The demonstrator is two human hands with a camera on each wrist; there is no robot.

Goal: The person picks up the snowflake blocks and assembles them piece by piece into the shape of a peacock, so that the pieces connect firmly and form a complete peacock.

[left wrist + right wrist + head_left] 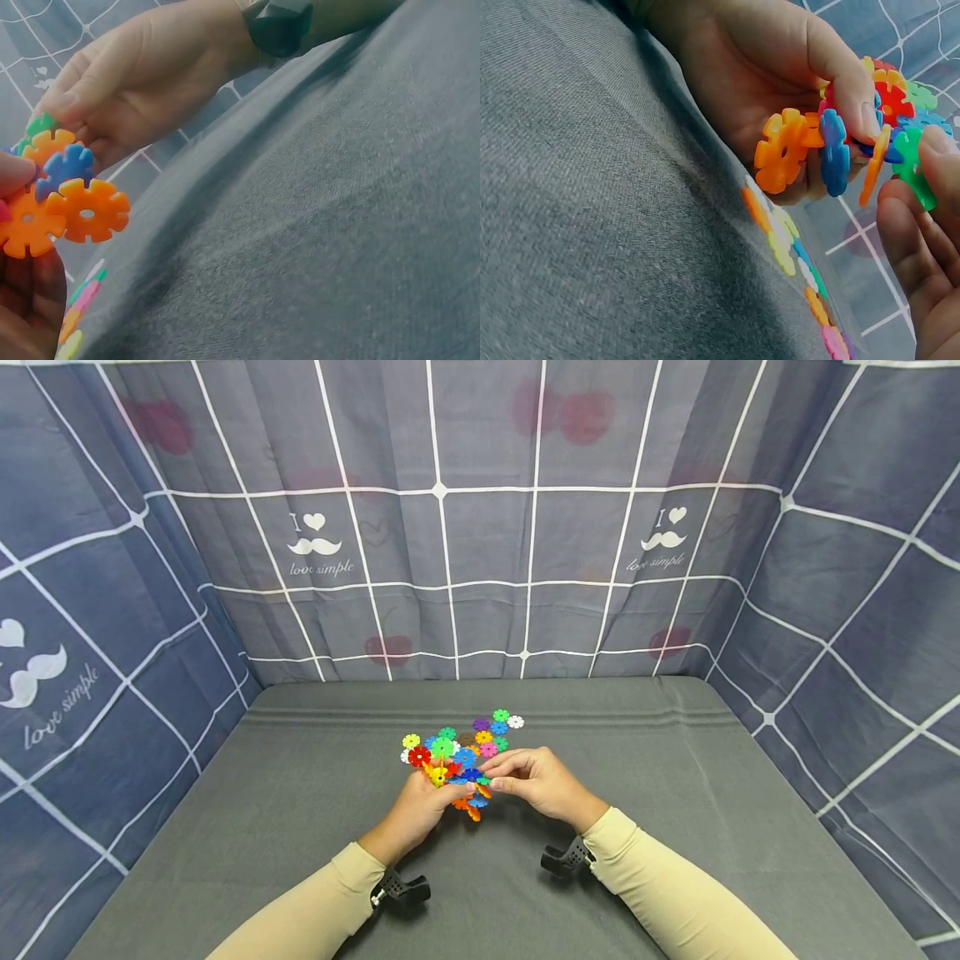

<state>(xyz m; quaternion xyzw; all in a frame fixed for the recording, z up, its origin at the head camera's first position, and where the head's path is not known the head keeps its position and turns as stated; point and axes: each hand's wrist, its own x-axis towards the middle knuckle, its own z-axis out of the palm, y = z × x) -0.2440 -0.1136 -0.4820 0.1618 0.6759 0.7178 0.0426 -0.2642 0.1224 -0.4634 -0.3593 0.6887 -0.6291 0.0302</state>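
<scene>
My left hand point(416, 802) grips a cluster of linked, notched plastic snowflake discs point(470, 774) in red, yellow, green, blue and orange. In the right wrist view, its thumb presses on the cluster beside a blue disc point(835, 154) and a thin edge-on orange disc point(875, 166). My right hand point(543, 783) pinches a green snowflake disc point(910, 166) between thumb and fingers at the cluster's right side. That green disc stands tilted against a dark blue one. Orange discs point(88, 211) hang from the cluster's near end. The left palm hides part of the cluster.
Loose snowflake discs lie on the grey cloth surface point(637, 860) just beyond my hands, among them a purple disc point(481, 724), a white disc point(515, 722) and a pink disc point(487, 749). Checked curtains point(480, 535) enclose the back and both sides.
</scene>
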